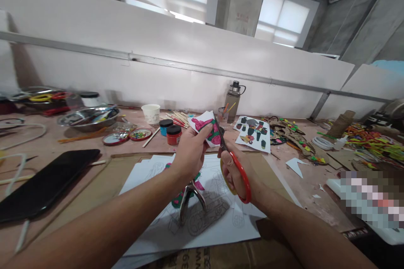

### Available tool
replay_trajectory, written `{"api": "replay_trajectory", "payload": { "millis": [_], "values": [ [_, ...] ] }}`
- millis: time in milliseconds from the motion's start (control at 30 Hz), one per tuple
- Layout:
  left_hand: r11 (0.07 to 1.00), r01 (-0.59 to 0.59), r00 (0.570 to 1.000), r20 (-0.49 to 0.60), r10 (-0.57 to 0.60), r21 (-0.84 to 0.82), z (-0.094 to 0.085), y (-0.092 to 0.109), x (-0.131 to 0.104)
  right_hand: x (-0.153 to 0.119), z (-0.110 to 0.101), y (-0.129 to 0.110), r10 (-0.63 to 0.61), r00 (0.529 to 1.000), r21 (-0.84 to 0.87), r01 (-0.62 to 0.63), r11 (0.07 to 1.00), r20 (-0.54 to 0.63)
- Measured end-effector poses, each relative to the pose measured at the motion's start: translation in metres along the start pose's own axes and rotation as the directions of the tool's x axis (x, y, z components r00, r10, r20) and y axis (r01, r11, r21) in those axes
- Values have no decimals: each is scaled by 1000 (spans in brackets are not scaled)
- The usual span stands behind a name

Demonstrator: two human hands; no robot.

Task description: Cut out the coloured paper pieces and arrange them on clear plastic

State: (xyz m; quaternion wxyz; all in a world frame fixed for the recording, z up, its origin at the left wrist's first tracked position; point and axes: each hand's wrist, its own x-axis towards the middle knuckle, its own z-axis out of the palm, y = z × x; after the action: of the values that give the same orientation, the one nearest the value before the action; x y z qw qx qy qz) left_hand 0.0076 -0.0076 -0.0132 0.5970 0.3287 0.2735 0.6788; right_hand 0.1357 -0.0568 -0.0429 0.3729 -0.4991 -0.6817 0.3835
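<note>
Sheets (142,235) lie on the cardboard (122,170) at the front centre of the desk (334,212). The scissors (237,162) are positioned above the sheets. Left of the sheets: phone (53,180). Behind the phone: bowl (94,127). Behind the sheets, left to right: cup (150,114), two jars (173,138), bottle (232,103). Right of the bottle: picture sheet (252,133); farther right, twine roll (341,124) and cords (375,145). Behind the desk: wall panel (189,92).

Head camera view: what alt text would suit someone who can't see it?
A person's left hand holds up paper coloured pink and green while the right hand holds scissors, blades by the paper. White sheets with line drawings lie below on a cluttered workbench. Farther back stand a blue jar, red jar and bottle.
</note>
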Motion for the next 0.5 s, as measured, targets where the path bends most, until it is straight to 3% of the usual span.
{"api": "replay_trajectory", "payload": {
  "millis": [500],
  "values": [
    [1000,6,996,91,-4,-25,-1,-2,-1,-1,5,1,-10,998,93,15,996,-61]
  ]
}}
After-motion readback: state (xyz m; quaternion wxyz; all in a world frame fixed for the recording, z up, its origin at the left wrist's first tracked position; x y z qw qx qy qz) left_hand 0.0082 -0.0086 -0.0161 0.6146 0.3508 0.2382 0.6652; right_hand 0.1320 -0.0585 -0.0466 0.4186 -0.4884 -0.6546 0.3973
